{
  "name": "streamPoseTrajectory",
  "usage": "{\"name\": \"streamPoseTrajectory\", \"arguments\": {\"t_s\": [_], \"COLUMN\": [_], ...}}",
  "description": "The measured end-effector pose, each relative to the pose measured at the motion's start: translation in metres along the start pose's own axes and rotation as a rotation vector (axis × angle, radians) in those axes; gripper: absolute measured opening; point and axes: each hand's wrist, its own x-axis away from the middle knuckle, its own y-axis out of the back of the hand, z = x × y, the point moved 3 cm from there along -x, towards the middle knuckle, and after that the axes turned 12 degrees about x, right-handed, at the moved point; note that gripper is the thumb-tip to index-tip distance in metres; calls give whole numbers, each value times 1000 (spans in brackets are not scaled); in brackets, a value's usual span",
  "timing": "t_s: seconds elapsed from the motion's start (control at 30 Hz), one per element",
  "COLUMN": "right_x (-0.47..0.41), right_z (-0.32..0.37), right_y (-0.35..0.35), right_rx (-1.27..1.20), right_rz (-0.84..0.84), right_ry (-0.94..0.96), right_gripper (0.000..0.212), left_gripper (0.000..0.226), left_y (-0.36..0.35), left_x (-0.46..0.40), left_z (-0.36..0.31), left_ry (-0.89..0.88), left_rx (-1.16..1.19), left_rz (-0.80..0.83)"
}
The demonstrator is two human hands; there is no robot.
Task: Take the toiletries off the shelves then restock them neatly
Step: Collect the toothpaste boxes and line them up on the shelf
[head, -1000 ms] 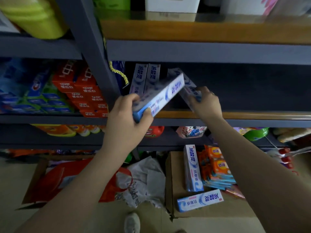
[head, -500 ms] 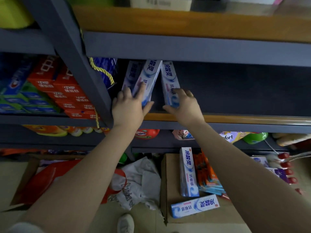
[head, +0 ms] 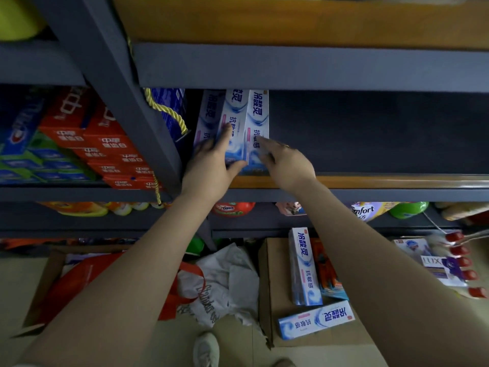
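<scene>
While glossy rectangular toothpaste cartons [head: 242,128] printed 抗敏感 are standing on the wooden-edged shelf [head: 370,181], the left hand [head: 211,165] is gripping one; the right hand's [head: 285,162] straight fingers are touching another.

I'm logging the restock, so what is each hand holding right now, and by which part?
Left hand grips the middle toothpaste box at its lower end. Right hand holds nothing; its fingers touch the neighbouring box.
</scene>
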Motion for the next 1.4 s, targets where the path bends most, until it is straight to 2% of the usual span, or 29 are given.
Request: {"name": "streamPoseTrajectory", "arguments": {"t_s": [0.07,0.13,0.2,0.27,0.33,0.4,0.5,0.6,0.67,0.73,0.8,0.87,0.93,0.97,1.07,1.17,1.3,1.4], "right_x": [1,10,34,68,100,127,166,212,242,265,281,289,291,289,281,275,284,302], "right_z": [-2,-4,-13,-31,-55,-82,-121,-158,-182,-201,-214,-219,-218,-217,-210,-202,-200,-208], "right_y": [-3,1,7,6,-8,-33,-78,-135,-169,-196,-220,-241,-258,-265,-283,-292,-292,-286], "right_rx": [-19,-95,-137,-142,-184,-227,-199,-215,-313,-412,-471,-557,-716,-778,-881,-818,-735,-656], "right_rz": [-22,-214,-454,-586,-533,-358,-19,287,394,446,490,515,486,452,341,285,260,161], "right_ry": [23,97,104,37,-75,-191,-421,-687,-860,-1014,-1120,-1198,-1274,-1304,-1404,-1449,-1392,-1297], "right_gripper": [42,37,33,29,23,20,15,18,19,18,16,23,27,31,64,82,72,65], "left_gripper": [74,74,70,58,43,35,32,41,58,74,82,83,84,92,107,93,60,54], "left_y": [-1,-3,-6,-17,-43,-81,-144,-195,-226,-253,-277,-303,-323,-334,-356,-361,-354,-334], "left_x": [0,6,21,44,72,98,133,160,172,176,177,173,170,170,174,178,187,192], "left_z": [0,-2,-7,-14,-18,-15,-1,11,18,20,19,19,13,12,6,5,23,35], "left_ry": [3,-8,-140,-362,-528,-556,-393,-97,155,363,470,515,537,534,489,548,559,539], "left_rx": [-21,-71,-104,-82,-7,61,107,114,154,218,220,251,330,353,307,253,296,310], "left_rz": [-4,-26,-128,-225,-174,25,378,661,810,866,828,721,606,557,440,357,403,446]}}
